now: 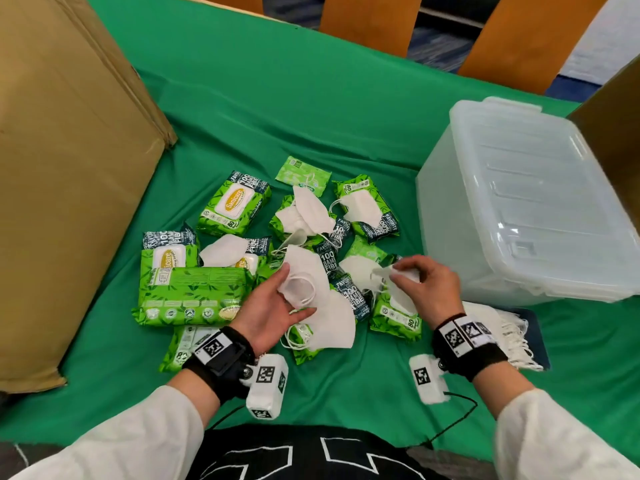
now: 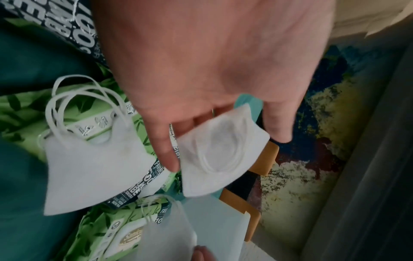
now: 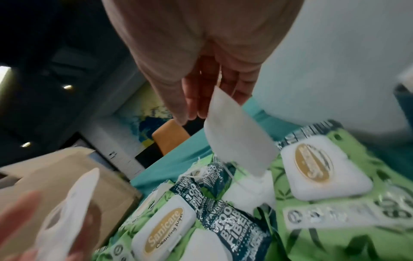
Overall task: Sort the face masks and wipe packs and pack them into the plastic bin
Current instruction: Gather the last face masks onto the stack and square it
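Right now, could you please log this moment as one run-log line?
left hand: holds white mask | right hand: pinches second mask | bin: lid on, nothing packed visibly

The wipe pack point(image 3: 161, 224) nearest the right wrist camera reads "Sanicare Cleansing Wipes" on its white flap, and the dark band point(image 3: 232, 220) at its 3 o'clock reads "FAVOR", "100" and "FIBE". From the head, the pack point(image 1: 233, 204) at 11 o'clock of the pile shows "Sanicare", "100" and "80". Square black-and-white coded tags point(image 1: 212, 346) sit on both wristbands.
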Motion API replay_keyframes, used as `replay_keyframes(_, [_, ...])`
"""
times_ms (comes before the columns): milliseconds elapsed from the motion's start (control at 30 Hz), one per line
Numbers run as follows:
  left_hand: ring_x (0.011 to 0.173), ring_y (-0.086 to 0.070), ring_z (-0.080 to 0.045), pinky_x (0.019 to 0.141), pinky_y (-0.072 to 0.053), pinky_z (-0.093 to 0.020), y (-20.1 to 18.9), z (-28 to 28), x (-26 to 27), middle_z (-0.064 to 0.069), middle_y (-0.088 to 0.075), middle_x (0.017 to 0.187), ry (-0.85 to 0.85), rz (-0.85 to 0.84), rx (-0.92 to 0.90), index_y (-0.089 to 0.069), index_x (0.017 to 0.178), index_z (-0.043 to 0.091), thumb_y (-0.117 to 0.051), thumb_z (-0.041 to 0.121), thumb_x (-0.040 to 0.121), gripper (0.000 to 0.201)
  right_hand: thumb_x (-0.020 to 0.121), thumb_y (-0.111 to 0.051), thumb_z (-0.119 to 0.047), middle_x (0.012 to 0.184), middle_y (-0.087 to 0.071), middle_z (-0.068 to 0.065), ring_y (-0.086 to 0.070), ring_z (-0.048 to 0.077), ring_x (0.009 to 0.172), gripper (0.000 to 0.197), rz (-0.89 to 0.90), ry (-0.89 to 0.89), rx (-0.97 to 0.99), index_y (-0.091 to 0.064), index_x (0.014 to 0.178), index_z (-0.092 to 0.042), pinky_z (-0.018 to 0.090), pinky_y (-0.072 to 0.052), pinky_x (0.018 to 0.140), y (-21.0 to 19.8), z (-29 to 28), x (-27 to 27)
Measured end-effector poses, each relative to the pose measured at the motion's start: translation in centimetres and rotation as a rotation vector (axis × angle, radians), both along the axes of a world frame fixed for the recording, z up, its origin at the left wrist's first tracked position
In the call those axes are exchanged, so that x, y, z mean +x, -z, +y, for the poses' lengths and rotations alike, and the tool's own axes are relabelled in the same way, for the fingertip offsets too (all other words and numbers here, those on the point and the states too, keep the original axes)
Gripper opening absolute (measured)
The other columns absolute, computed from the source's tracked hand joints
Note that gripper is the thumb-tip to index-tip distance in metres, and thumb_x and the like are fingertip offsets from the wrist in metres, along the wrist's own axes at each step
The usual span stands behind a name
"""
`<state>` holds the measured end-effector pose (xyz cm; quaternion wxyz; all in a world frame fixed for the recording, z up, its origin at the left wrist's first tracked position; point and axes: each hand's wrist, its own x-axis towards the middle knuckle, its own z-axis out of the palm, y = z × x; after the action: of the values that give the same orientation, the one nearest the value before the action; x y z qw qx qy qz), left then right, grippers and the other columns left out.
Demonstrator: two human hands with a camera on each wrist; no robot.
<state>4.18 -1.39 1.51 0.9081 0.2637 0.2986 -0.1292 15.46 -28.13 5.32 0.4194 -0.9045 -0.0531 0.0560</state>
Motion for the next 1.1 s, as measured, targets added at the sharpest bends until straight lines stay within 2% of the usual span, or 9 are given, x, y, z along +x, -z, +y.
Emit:
replay_keyframes(133, [0.092, -0.067, -0.026, 0.081, -0.059, -0.044, 0.1, -0.4, -0.1, -0.012, -0.068, 0.102, 0.006, 0.053, 0.127, -0.067, 0.111, 0.007, -0.077, 0.021, 0.084, 0.032, 0.079, -0.083, -0.002, 0.110, -0.072, -0.016, -0.070, 0.004, 0.088, 0.048, 0.088, -0.009, 0.196, -0.071, 0.118, -0.027, 0.012, -0.054, 0.079, -1.3, 0.2, -1.2])
replay_keyframes(233, [0.088, -0.068, -0.025, 0.078, -0.056, -0.040, -0.6, -0.7, -0.4, -0.013, -0.070, 0.100, 0.065, 0.016, 0.245, -0.070, 0.102, 0.001, -0.073, 0.007, 0.086, 0.018, 0.075, -0.085, -0.001, 0.091, -0.078, -0.002, -0.070, 0.020, 0.081, 0.023, 0.280, 0.136, 0.413, -0.080, 0.089, -0.017, 0.032, -0.057, 0.078, -1.3, 0.9, -1.7])
replay_keyframes(300, [0.083, -0.068, -0.022, 0.072, -0.053, -0.033, -1.4, -1.0, -0.6, -0.012, -0.075, 0.096, 0.099, -0.031, 0.374, -0.073, 0.096, 0.003, -0.068, 0.000, 0.087, 0.011, 0.078, -0.081, 0.000, 0.077, -0.075, 0.004, -0.065, 0.022, 0.071, 0.015, 0.362, 0.210, 0.507, -0.077, 0.071, -0.013, 0.033, -0.053, 0.070, -1.4, 1.4, -2.3])
replay_keyframes(433, [0.090, -0.070, -0.025, 0.084, -0.058, -0.036, -2.3, -1.3, -0.9, -0.021, -0.076, 0.103, 0.180, -0.186, 0.617, -0.075, 0.100, 0.001, -0.084, 0.003, 0.073, 0.029, 0.085, -0.076, -0.004, 0.089, -0.075, 0.013, -0.067, 0.022, 0.074, 0.004, 0.509, 0.194, 0.596, -0.076, 0.089, -0.002, 0.028, -0.055, 0.059, -1.9, 2.2, -3.6])
replay_keyframes(533, [0.093, -0.071, -0.024, 0.089, -0.059, -0.038, -3.1, -1.5, -1.2, -0.019, -0.076, 0.105, 0.261, -0.279, 0.678, -0.074, 0.103, -0.003, -0.082, 0.001, 0.079, 0.025, 0.088, -0.074, -0.009, 0.108, -0.074, 0.023, -0.069, 0.025, 0.086, 0.023, 0.596, 0.191, 0.620, -0.073, 0.106, 0.006, 0.033, -0.058, 0.071, -1.8, 2.7, -4.4])
replay_keyframes(667, [0.085, -0.068, -0.017, 0.078, -0.056, -0.031, -4.2, -2.3, -1.5, -0.017, -0.076, 0.096, 0.285, -0.361, 0.700, -0.077, 0.093, 0.001, -0.080, 0.003, 0.082, 0.011, 0.091, -0.072, -0.017, 0.114, -0.072, 0.024, -0.070, 0.029, 0.091, 0.029, 0.671, 0.165, 0.625, -0.073, 0.112, 0.003, 0.044, -0.058, 0.081, -1.9, 3.5, -5.5])
replay_keyframes(800, [0.086, -0.068, -0.020, 0.075, -0.056, -0.037, -4.3, -2.8, -1.6, -0.026, -0.073, 0.104, 0.284, -0.354, 0.669, -0.077, 0.096, -0.002, -0.081, 0.005, 0.081, 0.017, 0.091, -0.072, -0.027, 0.118, -0.068, 0.030, -0.065, 0.039, 0.102, 0.037, 0.743, 0.164, 0.637, -0.073, 0.112, 0.004, 0.064, -0.047, 0.099, -2.2, 4.2, -6.5])
replay_keyframes(1033, [0.078, -0.071, -0.014, 0.067, -0.055, -0.024, -3.5, -3.2, -1.9, -0.013, -0.078, 0.093, 0.285, -0.292, 0.738, -0.074, 0.089, 0.000, -0.083, 0.000, 0.078, 0.014, 0.098, -0.063, -0.022, 0.112, -0.070, 0.026, -0.067, 0.036, 0.097, 0.027, 0.822, 0.277, 0.732, -0.072, 0.110, 0.000, 0.064, -0.052, 0.094, -2.6, 5.0, -7.9])
replay_keyframes(1100, [0.075, -0.069, -0.014, 0.064, -0.054, -0.023, -3.3, -3.1, -2.0, -0.016, -0.077, 0.091, 0.286, -0.269, 0.763, -0.072, 0.086, -0.001, -0.084, -0.001, 0.076, 0.016, 0.098, -0.061, -0.019, 0.104, -0.069, 0.024, -0.067, 0.035, 0.089, 0.022, 0.831, 0.295, 0.750, -0.072, 0.106, -0.001, 0.059, -0.056, 0.084, -2.6, 5.1, -8.1])
